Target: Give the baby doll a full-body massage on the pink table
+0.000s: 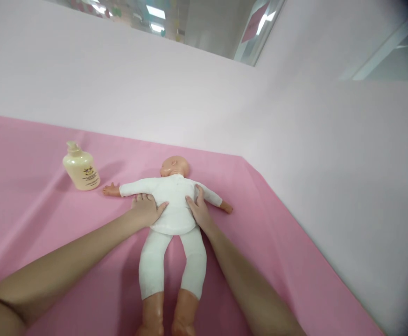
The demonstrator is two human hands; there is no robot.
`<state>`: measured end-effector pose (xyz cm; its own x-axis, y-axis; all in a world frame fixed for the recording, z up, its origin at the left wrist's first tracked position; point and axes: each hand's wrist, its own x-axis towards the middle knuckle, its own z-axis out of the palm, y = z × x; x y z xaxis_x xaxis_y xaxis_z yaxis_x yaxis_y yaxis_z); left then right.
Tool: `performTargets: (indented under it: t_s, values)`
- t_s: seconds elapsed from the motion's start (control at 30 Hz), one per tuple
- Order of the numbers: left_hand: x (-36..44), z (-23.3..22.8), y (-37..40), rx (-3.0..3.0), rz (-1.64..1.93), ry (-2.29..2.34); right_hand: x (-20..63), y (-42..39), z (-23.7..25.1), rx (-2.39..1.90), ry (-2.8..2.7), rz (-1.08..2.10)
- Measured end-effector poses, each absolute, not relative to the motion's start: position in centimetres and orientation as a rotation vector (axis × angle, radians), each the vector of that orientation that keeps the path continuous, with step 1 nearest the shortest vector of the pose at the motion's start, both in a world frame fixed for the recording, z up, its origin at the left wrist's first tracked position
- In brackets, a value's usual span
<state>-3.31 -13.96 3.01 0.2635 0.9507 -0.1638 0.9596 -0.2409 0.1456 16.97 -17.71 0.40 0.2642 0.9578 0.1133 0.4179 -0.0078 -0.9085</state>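
A baby doll in a white top and trousers lies stretched out on the pink cover, head away from me and face turned left. Both its arms are spread sideways. My left hand rests against the left side of its torso, thumb on the white top and fingers stretched out below the doll's arm. On the other side, my right hand lies along the torso, its thumb apart from the fingers, which reach the doll's armpit. Neither hand is wrapped round the doll. The doll's feet are partly cut off by the lower edge.
A cream pump bottle stands upright to the left, near the doll's outstretched hand. The pink cover ends at a white wall behind and on the right. A window or mirror pane is set in the wall above.
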Motion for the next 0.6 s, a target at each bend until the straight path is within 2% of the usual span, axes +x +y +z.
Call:
performTargets:
  t_s: [0.13, 0.27, 0.43, 0.6]
  values:
    - [-3.6, 2.7, -13.5, 2.236, -0.050, 1.731, 17.2, -17.6, 0.5, -1.387, -1.244, 0.819]
    - [-3.8, 1.9, -13.1, 2.305, 0.124, 1.672, 17.2, -17.8, 1.3, -1.333, -1.216, 0.932]
    - [-3.8, 1.6, -13.1, 2.498, 0.464, 1.397, 17.4, -18.2, 1.8, -1.319, -1.283, 0.777]
    - [-3.6, 3.2, -13.9, 2.474, 0.644, 1.099, 17.7, -18.7, 2.5, -1.319, -1.262, 0.666]
